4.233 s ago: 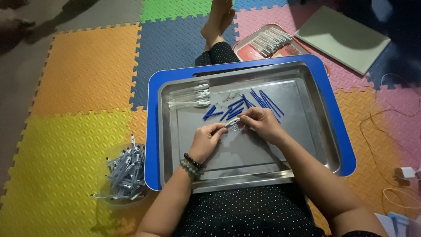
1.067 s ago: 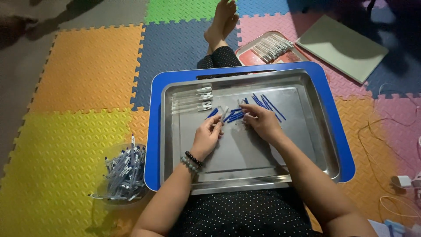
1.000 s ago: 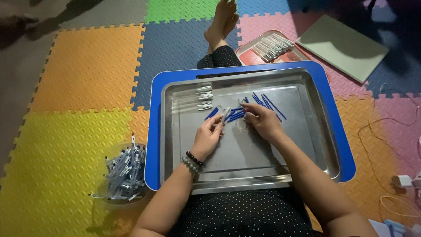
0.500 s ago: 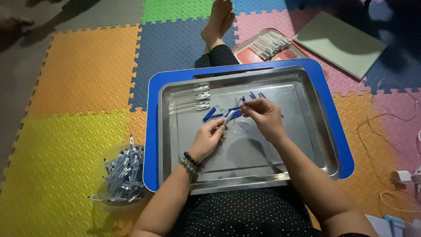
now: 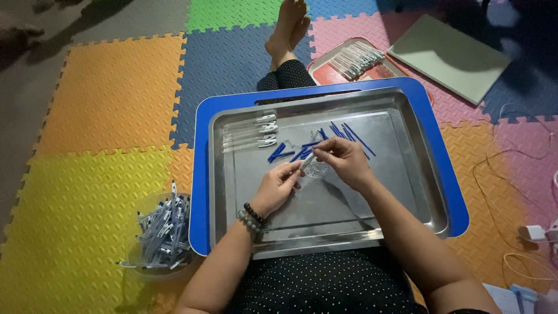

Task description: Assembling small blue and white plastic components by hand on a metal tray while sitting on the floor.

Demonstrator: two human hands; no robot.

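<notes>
While both hands meet over the middle of the steel tray (image 5: 407,192), a slim clear pen barrel (image 5: 308,162) passes between them. The left hand (image 5: 278,187) has its grip closed on the lower end of that barrel, thumb and fingers pinched around it, and the right hand (image 5: 343,161) has its grip closed on the upper end, fingertips bunched at the tip. The barrel sits tilted, held just above the tray floor, near a small round clear dish (image 5: 317,169) that lies under the hands (its contents are too small to make out).

Behind the hands, toward the tray's far side, loose blue pen parts (image 5: 285,152) lie scattered, with a fan of thin blue refills (image 5: 354,135) just to their right. A short row of clear pen barrels (image 5: 250,132) with white ends lies side by side at the far left of the tray. The steel tray rests inside a larger blue tray (image 5: 200,192), which sits across the person's lap.

On the foam floor mat (image 5: 104,93), left of the blue tray, a clear bowl (image 5: 161,234) holds a heap of assembled pens. A red tray (image 5: 343,72) with more clear barrels lies beyond, next to a flat grey board (image 5: 450,55). A beaded bracelet (image 5: 251,216) circles the left wrist.
</notes>
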